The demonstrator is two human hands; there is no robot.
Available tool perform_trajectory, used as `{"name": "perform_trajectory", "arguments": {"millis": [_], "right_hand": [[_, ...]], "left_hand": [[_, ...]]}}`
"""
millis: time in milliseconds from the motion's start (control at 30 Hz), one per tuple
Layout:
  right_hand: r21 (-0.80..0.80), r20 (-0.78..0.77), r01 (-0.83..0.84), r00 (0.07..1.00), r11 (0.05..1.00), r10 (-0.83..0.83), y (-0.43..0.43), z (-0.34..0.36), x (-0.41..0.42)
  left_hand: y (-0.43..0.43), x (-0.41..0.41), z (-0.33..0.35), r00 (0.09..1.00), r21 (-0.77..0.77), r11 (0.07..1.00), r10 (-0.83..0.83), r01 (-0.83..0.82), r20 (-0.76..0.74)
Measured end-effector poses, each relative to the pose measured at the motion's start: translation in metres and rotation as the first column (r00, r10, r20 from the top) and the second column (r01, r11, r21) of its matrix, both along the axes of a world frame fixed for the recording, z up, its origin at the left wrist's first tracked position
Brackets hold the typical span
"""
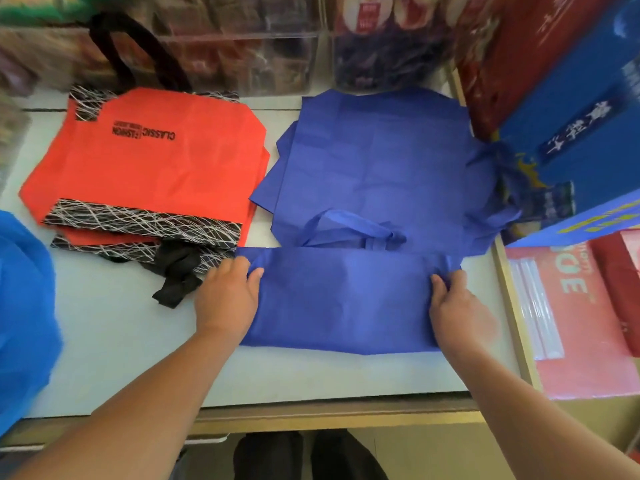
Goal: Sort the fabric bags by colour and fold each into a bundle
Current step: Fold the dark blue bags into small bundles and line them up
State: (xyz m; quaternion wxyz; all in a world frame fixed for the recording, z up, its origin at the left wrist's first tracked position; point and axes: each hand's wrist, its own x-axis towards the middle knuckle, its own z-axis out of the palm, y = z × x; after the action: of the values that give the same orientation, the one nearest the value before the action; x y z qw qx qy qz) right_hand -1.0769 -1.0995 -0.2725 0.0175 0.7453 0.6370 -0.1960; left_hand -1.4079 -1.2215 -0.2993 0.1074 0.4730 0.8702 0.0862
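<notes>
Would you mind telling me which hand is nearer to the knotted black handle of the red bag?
Left. The left hand grips the left edge of the blue bag, just right of the black handle; the right hand grips the opposite edge, farther away.

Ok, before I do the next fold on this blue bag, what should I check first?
1. Left hand holds the left edge of the blue bag, thumb on top: ok.
2. Right hand pinches the right edge: ok.
3. Near folded panel lies flat, without big wrinkles: ok.
4. Blue handles tucked inside: not ok, they loop out past the fold line.
5. Colours kept apart: ok, the orange-red bags lie in their own stack to the left, and their black strap is off the blue fabric.
6. Only one bag in the fold: cannot tell, several blue layers lie behind.
</notes>
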Motion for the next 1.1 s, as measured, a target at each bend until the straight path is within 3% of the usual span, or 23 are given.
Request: {"name": "perform_trajectory", "arguments": {"millis": [67,167,233,333,400,500,533,600,633,700,767,900,1100], "right_hand": [[0.222,0.035,-0.043,0.999,0.974,0.036,-0.001,-0.005,-0.003],[0.512,0.14,-0.401,0.911,0.759,0.388,-0.006,-0.008,-0.025],[0.515,0.078,-0.569,0.776,0.641,0.626,-0.016,-0.004,-0.053],[0.265,0.102,-0.736,0.664,0.623,0.741,-0.026,-0.018,-0.069],[0.179,0.134,-0.767,0.64,0.616,0.757,-0.024,-0.031,-0.065],[0.188,0.165,-0.767,0.641,0.614,0.75,-0.02,-0.042,-0.063],[0.189,0.184,-0.769,0.639,0.611,0.747,-0.021,-0.044,-0.064],[0.196,0.188,-0.765,0.644,0.614,0.742,-0.022,-0.048,-0.063],[0.204,0.168,-0.762,0.646,0.615,0.744,-0.022,-0.048,-0.063],[0.239,0.122,-0.761,0.64,0.604,0.758,-0.018,-0.046,-0.063],[0.28,0.076,-0.761,0.626,0.586,0.776,-0.014,-0.042,-0.056],[0.31,0.207,-0.696,0.715,0.648,0.668,0.001,-0.034,-0.007],[0.33,0.235,-0.701,0.71,0.632,0.664,0.015,-0.042,0.006]], "left_hand": [[0.004,0.001,-0.002,1.0,-0.01,1.0,0.013,-0.013,-0.019],[0.007,-0.003,-0.001,0.999,-0.032,0.998,0.047,-0.047,-0.012],[0.006,-0.005,-0.003,0.999,-0.011,0.999,0.053,-0.053,-0.003],[0.006,-0.006,0.001,0.989,-0.01,0.996,0.089,-0.088,0.115],[0.008,-0.01,0.011,0.98,-0.014,0.993,0.114,-0.114,0.165],[0.002,0.005,0.024,0.973,0.11,0.983,-0.121,0.144,-0.197],[-0.001,0.018,0.024,0.941,0.167,0.943,-0.248,0.289,-0.23],[-0.006,0.044,0.018,0.846,0.181,0.828,-0.503,0.53,-0.176],[-0.007,0.053,0.01,0.811,0.104,0.805,-0.573,0.584,-0.121],[-0.004,0.06,-0.003,0.799,-0.07,0.802,-0.597,0.593,-0.071],[0.0,0.059,-0.01,0.826,-0.151,0.823,-0.56,0.547,-0.063],[-0.003,0.059,-0.017,0.85,-0.206,0.846,-0.518,0.492,-0.095],[-0.002,0.059,-0.024,0.86,-0.193,0.862,-0.495,0.469,-0.124]]}}
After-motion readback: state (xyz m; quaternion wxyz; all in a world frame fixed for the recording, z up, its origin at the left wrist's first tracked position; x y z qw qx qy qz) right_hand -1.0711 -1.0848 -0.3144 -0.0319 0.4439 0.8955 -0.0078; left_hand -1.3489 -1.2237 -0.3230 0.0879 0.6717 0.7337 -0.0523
